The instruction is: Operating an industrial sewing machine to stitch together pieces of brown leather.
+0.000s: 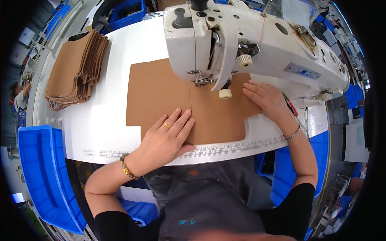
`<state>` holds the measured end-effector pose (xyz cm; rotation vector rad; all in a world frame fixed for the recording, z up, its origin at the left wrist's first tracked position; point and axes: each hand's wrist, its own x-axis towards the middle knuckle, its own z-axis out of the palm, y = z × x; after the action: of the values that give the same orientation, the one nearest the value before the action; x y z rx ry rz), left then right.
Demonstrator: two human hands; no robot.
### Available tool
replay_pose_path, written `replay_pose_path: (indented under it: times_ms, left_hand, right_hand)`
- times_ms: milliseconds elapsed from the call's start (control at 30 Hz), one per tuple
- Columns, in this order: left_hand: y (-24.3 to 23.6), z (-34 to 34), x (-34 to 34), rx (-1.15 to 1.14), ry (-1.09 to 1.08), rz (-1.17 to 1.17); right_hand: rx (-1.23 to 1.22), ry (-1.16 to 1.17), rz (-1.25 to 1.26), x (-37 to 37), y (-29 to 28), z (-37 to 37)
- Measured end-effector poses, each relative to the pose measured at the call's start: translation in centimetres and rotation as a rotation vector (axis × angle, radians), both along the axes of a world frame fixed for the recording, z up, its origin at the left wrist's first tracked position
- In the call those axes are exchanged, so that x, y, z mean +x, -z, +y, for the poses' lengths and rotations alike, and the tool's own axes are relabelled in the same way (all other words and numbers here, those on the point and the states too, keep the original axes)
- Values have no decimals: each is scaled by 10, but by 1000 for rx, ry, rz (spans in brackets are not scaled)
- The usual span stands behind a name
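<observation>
A flat, notched brown panel [157, 90] lies on the smooth white table [100, 130], beneath the white metal sewing machine [261, 38]. The left hand [167, 136] rests fingers-spread on its near part; the right hand [268, 100] lies flattened over its right edge, fingers together.

Wide fisheye on head, facing down at brown panel [219, 118], near.

Left hand [169, 135] is lying palm-down, thumb [186, 149] kinda sticking out, right hand [268, 101] is pointing inward pretty flat, both elbows [96, 185] are bending outward.
</observation>
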<state>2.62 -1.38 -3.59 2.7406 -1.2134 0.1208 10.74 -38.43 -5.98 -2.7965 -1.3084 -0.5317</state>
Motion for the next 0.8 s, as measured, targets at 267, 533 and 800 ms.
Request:
replay_pose_path:
  times_ms: [267,533,800]
  left_hand:
    - [6,-23,20,114,79,-195]
    - [14,-26,17,85,49,-245]
    - [17,-26,16,107,47,-282]
  right_hand:
    - [-59,252,-15,-5,-38,20]
    - [-171,226,-118,-37,-72,78]
    - [146,285,-36,-1,-11,101]
